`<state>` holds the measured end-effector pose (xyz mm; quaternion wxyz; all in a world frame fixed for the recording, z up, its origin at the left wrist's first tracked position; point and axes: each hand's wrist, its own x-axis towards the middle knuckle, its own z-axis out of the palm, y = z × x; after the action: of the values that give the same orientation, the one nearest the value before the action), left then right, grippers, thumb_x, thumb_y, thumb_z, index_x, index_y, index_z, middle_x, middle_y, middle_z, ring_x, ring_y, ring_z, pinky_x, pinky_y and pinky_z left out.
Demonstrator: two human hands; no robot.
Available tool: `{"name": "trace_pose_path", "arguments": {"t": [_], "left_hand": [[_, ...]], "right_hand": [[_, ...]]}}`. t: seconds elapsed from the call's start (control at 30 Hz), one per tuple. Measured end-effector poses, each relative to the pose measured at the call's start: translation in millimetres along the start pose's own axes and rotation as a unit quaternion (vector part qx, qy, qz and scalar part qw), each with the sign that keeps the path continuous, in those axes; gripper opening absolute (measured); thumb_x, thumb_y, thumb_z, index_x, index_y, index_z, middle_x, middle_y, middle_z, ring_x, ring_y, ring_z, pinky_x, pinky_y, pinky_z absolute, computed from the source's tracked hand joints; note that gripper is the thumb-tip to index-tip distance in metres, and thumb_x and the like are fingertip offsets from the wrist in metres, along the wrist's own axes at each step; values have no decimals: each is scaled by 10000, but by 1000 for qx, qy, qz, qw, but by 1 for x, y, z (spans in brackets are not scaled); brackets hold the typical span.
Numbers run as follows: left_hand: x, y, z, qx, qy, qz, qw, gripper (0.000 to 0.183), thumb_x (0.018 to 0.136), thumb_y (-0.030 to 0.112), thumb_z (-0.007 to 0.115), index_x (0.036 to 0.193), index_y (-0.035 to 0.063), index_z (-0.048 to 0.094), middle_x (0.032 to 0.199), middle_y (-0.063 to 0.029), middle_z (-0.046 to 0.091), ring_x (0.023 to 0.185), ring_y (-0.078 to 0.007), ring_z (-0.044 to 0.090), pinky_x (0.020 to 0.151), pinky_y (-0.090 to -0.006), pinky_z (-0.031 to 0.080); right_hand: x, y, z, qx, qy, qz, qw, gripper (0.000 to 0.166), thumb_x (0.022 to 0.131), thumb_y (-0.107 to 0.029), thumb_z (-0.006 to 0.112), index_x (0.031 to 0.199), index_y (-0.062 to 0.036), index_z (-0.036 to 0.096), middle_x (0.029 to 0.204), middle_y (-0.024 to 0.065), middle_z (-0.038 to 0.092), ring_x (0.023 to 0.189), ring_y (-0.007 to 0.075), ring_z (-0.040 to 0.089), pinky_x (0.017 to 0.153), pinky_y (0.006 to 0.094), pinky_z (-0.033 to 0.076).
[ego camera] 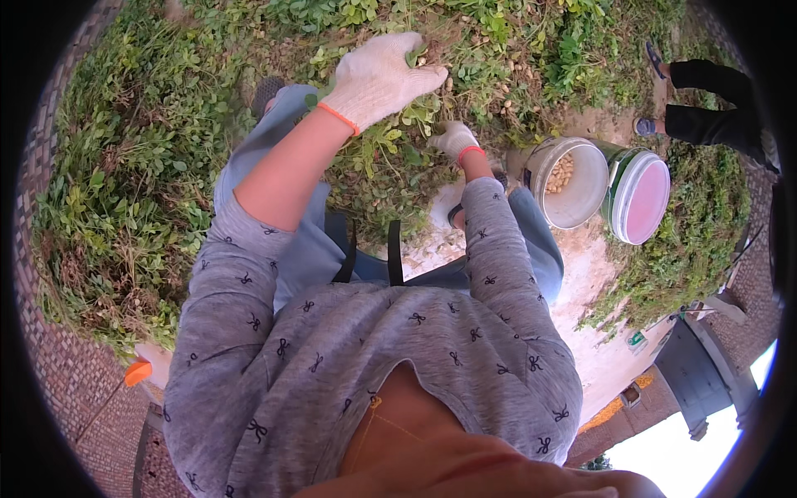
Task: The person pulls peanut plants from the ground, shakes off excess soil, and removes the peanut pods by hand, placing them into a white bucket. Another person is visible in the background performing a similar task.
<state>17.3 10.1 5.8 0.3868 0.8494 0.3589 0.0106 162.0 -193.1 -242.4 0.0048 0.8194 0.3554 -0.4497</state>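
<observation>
My left hand (386,81), in a white knit glove with an orange cuff, reaches over a heap of uprooted peanut plants (398,152). Its fingers and thumb curl around a peanut plant (431,55), with a leaf and a pale pod showing between them. Lower and to the right, my right hand (453,138) wears a similar glove with a red cuff. It is against the foliage, its fingertips partly hidden among leaves, so its grip is unclear. Peanut pods (505,93) hang among roots just beyond. A white bucket (576,211) to the right holds shelled-looking tan peanut pods (559,174).
Beside the white bucket stands a green bucket with a pinkish, pale-rimmed top (641,198). Another person's legs in black trousers (710,121) are at the upper right. Piled plants (124,187) spread left, bordered by brick paving (75,373). An orange object (138,373) lies lower left.
</observation>
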Motion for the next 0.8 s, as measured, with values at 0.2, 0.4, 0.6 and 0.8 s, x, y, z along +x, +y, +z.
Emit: {"name": "trace_pose_path", "arguments": {"t": [0.2, 0.4, 0.6, 0.8], "left_hand": [[-8, 2, -4, 21, 19, -15, 1000, 646, 777, 569, 651, 1263, 144, 643, 1137, -164, 691, 1047, -327, 665, 893, -422, 513], [-6, 9, 2, -46, -34, -63, 996, 674, 747, 572, 653, 1265, 140, 646, 1054, -152, 712, 1001, -302, 678, 867, -394, 517], [10, -14, 45, -325, -136, -34, 935, 545, 691, 466, 754, 1100, 108, 720, 941, -92, 730, 911, -199, 686, 835, -331, 507], [-1, 8, 41, -178, -112, -99, 973, 765, 652, 594, 775, 1210, 80, 679, 1230, -195, 653, 1132, -302, 627, 998, -371, 459]], "right_hand": [[-84, -32, -79, 54, -26, -94, 994, 563, 779, -319, 736, 1250, -30, 631, 1173, 196, 667, 1086, 339, 641, 936, 378, 508], [-183, -59, -149, 92, 84, -182, 975, 478, 806, -230, 734, 1227, -25, 639, 1233, 184, 626, 1103, 332, 629, 943, 379, 503], [-221, -91, -151, -7, 182, -230, 956, 440, 801, -248, 731, 1214, -117, 655, 1309, 174, 587, 1159, 371, 583, 975, 415, 492], [-209, -112, -135, -140, 259, -343, 892, 350, 764, -224, 737, 1092, -113, 678, 1117, 87, 643, 1079, 323, 596, 932, 411, 493]]}}
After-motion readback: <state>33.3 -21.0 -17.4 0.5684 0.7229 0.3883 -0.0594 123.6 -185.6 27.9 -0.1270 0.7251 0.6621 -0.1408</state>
